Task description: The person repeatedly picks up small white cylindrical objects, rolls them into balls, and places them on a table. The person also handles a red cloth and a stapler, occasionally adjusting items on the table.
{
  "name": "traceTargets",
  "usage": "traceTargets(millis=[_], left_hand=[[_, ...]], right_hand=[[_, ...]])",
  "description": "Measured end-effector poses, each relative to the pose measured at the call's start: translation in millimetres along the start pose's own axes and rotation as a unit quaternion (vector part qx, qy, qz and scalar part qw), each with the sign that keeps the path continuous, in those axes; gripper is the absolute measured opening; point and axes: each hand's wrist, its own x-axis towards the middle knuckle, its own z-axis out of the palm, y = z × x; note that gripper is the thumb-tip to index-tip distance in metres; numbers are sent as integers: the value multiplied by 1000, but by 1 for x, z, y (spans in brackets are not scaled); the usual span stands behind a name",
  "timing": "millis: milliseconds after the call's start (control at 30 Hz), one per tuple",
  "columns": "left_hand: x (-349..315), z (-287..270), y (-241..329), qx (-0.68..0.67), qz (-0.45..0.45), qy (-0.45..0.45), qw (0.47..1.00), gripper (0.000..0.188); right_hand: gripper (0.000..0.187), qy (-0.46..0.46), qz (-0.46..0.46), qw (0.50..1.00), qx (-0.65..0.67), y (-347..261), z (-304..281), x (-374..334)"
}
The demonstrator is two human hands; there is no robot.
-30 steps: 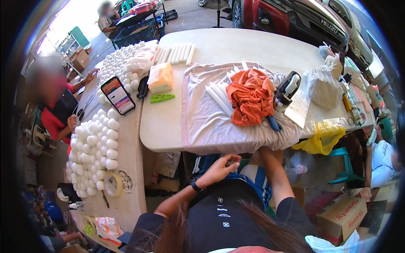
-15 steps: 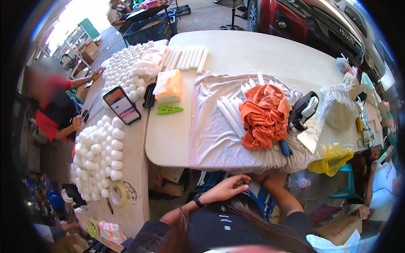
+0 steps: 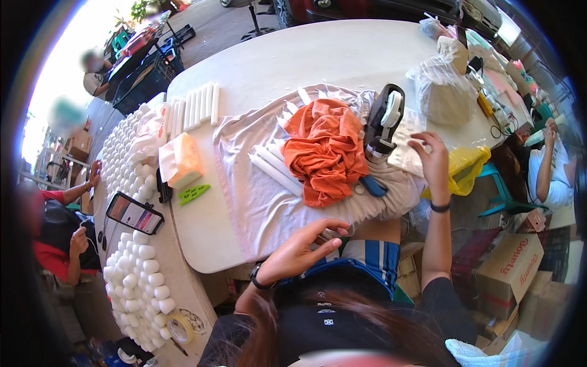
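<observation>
My left hand (image 3: 309, 243) hovers at the near table edge, fingers apart and holding nothing. My right hand (image 3: 433, 160) is raised beside a white sheet (image 3: 406, 147), its fingers curved and apart with nothing visible in them. To the left of that sheet stands a black-and-white tape dispenser (image 3: 386, 116). A crumpled orange cloth (image 3: 324, 150) lies on a pale spread cloth (image 3: 238, 159), partly covering several white candles (image 3: 275, 173). Close to the orange cloth lies a blue-handled object (image 3: 372, 186); its kind is unclear.
On the left are rows of white rounded pieces (image 3: 137, 281), a propped phone (image 3: 134, 214), a tissue pack (image 3: 181, 160) and a tape roll (image 3: 180, 328). More white candles (image 3: 199, 105) lie farther back. A yellow plastic bag (image 3: 468, 168) hangs at right. Other people sit at both sides.
My right hand has risen from beside my lap to over the table's right side. My left hand has spread its fingers. The view has turned, shifting the table's things leftward.
</observation>
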Motion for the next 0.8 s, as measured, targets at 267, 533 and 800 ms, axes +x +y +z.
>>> traceTargets(millis=[267,533,800], left_hand=[[-21,-8,-23,-101,-26,106,989,37],[-3,-4,-14,-71,70,120,988,56],[11,-31,-3,-143,142,277,940,103]], right_hand=[[13,-3,-39,985,-170,50,12,14],[9,397,-106,912,13,-65,-21,2],[29,-199,221,681,669,-164,70,-103]])
